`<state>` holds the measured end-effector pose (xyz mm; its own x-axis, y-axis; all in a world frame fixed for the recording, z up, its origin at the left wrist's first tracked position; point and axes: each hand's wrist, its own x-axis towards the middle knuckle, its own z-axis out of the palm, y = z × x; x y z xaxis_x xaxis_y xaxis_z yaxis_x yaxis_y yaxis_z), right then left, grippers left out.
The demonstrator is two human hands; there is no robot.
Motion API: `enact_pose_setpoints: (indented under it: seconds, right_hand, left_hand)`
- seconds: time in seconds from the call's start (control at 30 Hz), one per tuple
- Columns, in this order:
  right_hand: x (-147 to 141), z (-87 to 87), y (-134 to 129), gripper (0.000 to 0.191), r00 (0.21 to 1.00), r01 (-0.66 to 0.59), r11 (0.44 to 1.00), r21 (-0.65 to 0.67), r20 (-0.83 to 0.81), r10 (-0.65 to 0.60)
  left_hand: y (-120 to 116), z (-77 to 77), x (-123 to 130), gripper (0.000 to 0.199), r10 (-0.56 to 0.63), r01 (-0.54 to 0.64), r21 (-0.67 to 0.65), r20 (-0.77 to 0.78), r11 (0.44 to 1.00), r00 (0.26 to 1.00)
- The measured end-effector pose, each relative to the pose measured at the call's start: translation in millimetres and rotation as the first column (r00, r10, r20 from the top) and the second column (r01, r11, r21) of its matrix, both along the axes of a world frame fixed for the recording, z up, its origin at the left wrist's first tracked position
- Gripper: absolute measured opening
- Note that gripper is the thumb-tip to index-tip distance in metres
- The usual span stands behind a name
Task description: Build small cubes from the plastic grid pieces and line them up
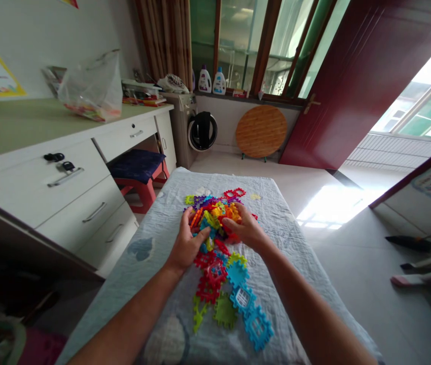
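My left hand (189, 240) curls round the left side of a heap of colourful plastic interlocking building pieces (211, 220), its thumb against blue and yellow-green ones. On the opposite side my right hand (246, 227) closes on orange and red pieces, with thumb and fingers bent. Several pieces lie flat nearer to me: red ones (208, 290), a green square (225, 310), a yellow-green triangle (199, 314) and a row of blue squares (258, 327). Behind the heap are purple pieces and a red pair (234, 193). My hands hide part of the heap.
A light blue patterned cloth (149, 281) covers the table. To the left stand a white drawer desk (69, 195) with a plastic bag (96, 91) on it, and a red stool (139, 175). A washing machine (185, 126), round wooden tabletop (261, 131) and dark red door (337, 81) are beyond.
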<state>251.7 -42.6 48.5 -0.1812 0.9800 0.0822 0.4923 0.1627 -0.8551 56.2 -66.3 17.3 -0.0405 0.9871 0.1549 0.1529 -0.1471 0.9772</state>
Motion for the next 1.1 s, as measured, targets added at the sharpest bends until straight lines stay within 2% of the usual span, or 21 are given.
enact_pose_setpoints:
  seconds: [0.1,0.2,0.27,0.33,0.4,0.47,0.57,0.67,0.77,0.83,0.93,1.0,1.1]
  right_hand:
    - [4.1,8.1,21.2,0.048,0.986,0.032,0.995,0.096,0.158,-0.047]
    - [5.9,10.5,42.2,0.039,0.952,-0.006,0.989,0.147,0.304,-0.039]
    - [3.9,7.3,53.5,0.047,0.923,0.025,0.993,0.119,0.379,-0.068]
    - [-0.9,1.6,59.9,0.064,0.905,0.032,0.998,0.045,0.422,-0.048]
    - [-7.1,-4.3,59.9,0.082,0.903,-0.009,1.000,-0.020,0.430,0.017]
    - [-12.4,-8.1,54.2,0.093,0.908,-0.065,0.997,-0.047,0.412,0.078]
    - [-14.5,-8.3,39.9,0.101,0.929,-0.113,0.992,-0.061,0.347,0.127]
    - [-10.5,-6.0,25.5,0.103,0.954,-0.199,0.976,-0.089,0.211,0.214]
    - [-6.8,-7.6,13.9,0.091,0.925,-0.366,0.926,-0.087,0.072,0.373]
    - [-5.9,-11.1,7.6,0.076,0.916,-0.398,0.917,-0.025,0.036,0.399]
    - [-3.9,-15.8,-0.1,0.054,0.950,-0.301,0.953,0.043,-0.075,0.303]
    - [0.3,-16.7,-3.7,0.045,0.952,-0.215,0.977,0.007,-0.220,0.211]
    - [10.3,-13.9,-6.1,0.039,0.911,-0.088,0.993,-0.081,-0.409,0.047]
  left_hand:
    - [-1.1,0.4,-18.7,0.076,0.032,-0.037,-0.060,-0.077,0.998,0.997]
    - [-11.2,-4.5,-34.4,0.083,0.006,-0.014,-0.026,-0.297,1.000,0.955]
    - [-19.7,-11.2,-39.0,0.092,0.012,0.010,0.044,-0.469,0.999,0.883]
    - [-26.8,-19.1,-37.7,0.101,0.053,0.015,0.109,-0.593,0.994,0.804]
    - [-30.8,-26.0,-31.8,0.110,0.072,0.013,0.125,-0.650,0.992,0.756]
    - [-30.9,-29.9,-23.8,0.116,0.069,0.006,0.110,-0.665,0.994,0.743]
    - [-25.2,-29.8,-14.3,0.122,0.070,0.005,0.115,-0.643,0.993,0.763]
    - [-17.3,-27.2,-10.7,0.119,0.075,0.052,0.193,-0.594,0.980,0.801]
    - [-11.5,-25.7,-9.1,0.107,0.063,0.101,0.268,-0.542,0.958,0.838]
    - [-8.7,-24.3,-6.9,0.100,0.034,0.131,0.287,-0.505,0.949,0.862]
    - [-4.0,-19.6,-3.1,0.087,-0.009,0.141,0.267,-0.443,0.953,0.897]
    - [0.8,-14.6,-2.0,0.074,-0.016,0.114,0.230,-0.390,0.966,0.921]
    - [10.6,-7.4,-4.9,0.062,-0.011,0.079,0.176,-0.360,0.981,0.933]
